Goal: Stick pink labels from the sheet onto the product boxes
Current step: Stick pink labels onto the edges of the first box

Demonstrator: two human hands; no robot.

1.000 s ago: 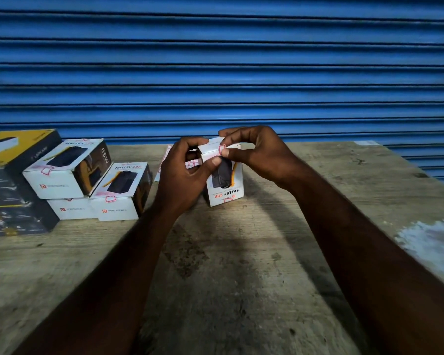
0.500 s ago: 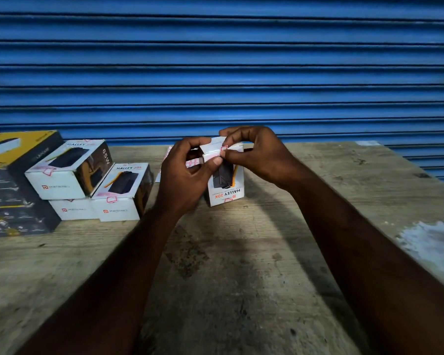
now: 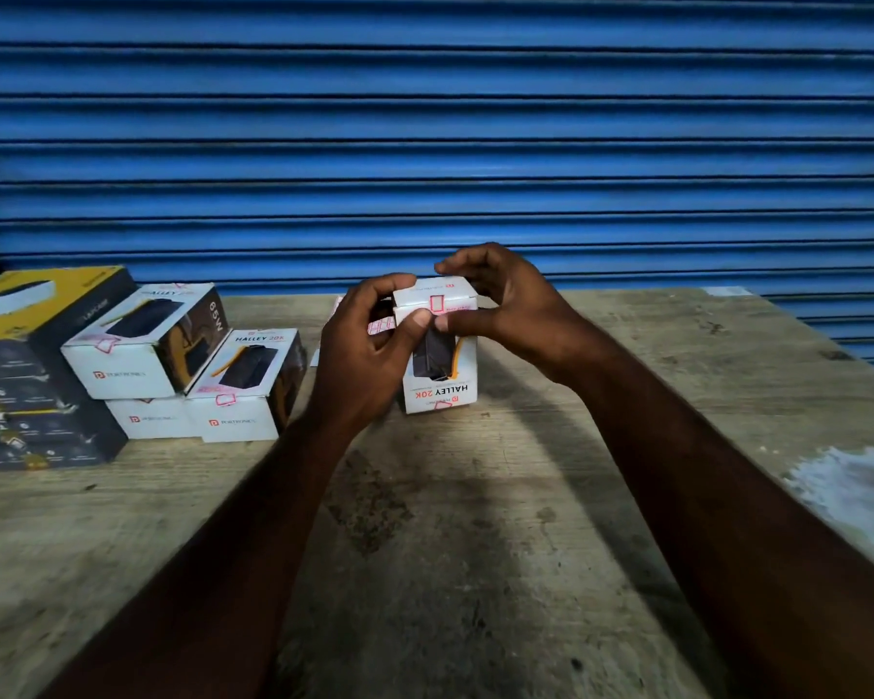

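Note:
A white product box (image 3: 442, 383) marked HALLEY 20K stands upright on the wooden table (image 3: 450, 522) at the centre. A pink label (image 3: 437, 303) lies on its top near the front edge. My left hand (image 3: 369, 350) grips the box's left side, thumb pressing the front top edge. My right hand (image 3: 505, 310) curls round the right side and top, thumb pressing beside the left thumb. The label sheet (image 3: 379, 325) with pink labels lies flat behind my left hand, mostly hidden.
Three white product boxes (image 3: 246, 383) with pink labels sit stacked at the left. A larger black and yellow box (image 3: 31, 365) stands beside them at the far left. A blue roller shutter (image 3: 435, 133) closes off the back of the table. A pale patch marks the table's right edge.
Both thumbs have slid along the box's top front edge, and the pink label now shows flat on the top. The box has hardly shifted.

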